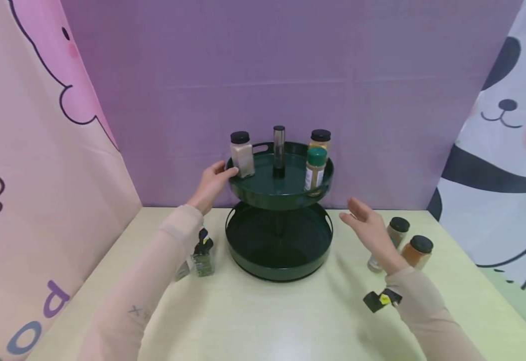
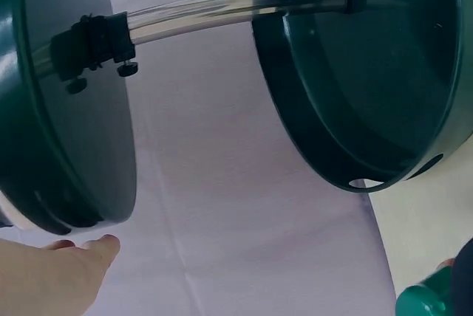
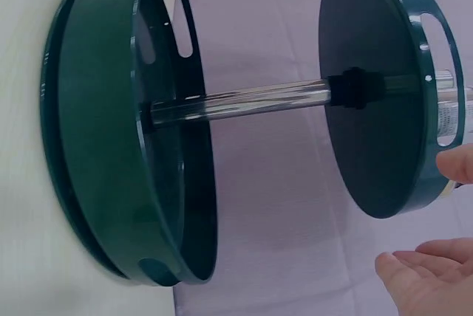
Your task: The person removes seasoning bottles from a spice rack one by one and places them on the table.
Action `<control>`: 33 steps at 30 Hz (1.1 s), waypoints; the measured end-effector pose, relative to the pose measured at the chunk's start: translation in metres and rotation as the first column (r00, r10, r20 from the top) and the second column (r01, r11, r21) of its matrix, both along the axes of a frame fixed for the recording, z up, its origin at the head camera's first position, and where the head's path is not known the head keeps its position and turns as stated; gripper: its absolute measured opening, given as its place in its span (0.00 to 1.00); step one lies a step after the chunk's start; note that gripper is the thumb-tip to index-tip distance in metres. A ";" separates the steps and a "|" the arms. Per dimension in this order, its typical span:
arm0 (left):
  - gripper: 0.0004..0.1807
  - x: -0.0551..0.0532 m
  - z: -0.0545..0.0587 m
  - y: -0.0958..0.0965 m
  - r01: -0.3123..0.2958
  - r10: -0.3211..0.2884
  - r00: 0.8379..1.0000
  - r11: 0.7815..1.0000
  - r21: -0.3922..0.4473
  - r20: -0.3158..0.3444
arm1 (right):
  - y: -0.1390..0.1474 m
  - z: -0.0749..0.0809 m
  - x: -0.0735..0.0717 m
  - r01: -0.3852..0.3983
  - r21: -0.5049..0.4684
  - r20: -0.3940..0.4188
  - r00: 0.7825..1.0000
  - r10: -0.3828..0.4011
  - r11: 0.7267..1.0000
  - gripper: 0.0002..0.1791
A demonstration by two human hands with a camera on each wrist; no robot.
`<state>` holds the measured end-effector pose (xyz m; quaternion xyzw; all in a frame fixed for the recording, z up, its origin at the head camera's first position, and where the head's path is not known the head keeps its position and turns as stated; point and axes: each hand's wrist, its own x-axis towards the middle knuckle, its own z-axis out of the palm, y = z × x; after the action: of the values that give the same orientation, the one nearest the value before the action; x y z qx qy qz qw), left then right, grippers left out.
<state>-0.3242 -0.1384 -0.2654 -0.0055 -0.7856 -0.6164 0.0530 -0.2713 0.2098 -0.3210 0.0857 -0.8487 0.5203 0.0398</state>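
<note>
- Glossy dark-green two-tier stand is standing upright, its round upper tray holding three clear spice jars.
- Left hand, fingers loosely extended, is resting at the stand's left rim.
- Right hand is hovering empty, fingers relaxed, right of the stand.

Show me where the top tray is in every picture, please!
Head: the top tray is in the middle, above the lower tray.
Left wrist: the top tray is at the left edge, sideways.
Right wrist: the top tray is at the right, sideways.
Shared landmark: the lower tray shows in all three.
</note>
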 end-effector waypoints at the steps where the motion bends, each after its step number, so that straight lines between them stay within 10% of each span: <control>1: 0.34 -0.001 0.000 0.001 -0.001 0.001 1.000 1.000 0.005 0.001 | -0.001 0.002 0.000 0.005 -0.005 0.003 1.000 -0.005 1.000 0.40; 33: 0.33 -0.005 -0.005 0.005 0.017 -0.013 0.999 0.996 0.089 -0.037 | -0.022 0.084 -0.009 -0.027 0.011 -0.084 0.996 0.028 1.000 0.43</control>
<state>-0.3295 -0.1337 -0.2701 -0.0203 -0.7562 -0.6510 0.0630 -0.2799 0.1876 -0.2373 0.1195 -0.8477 0.5124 0.0679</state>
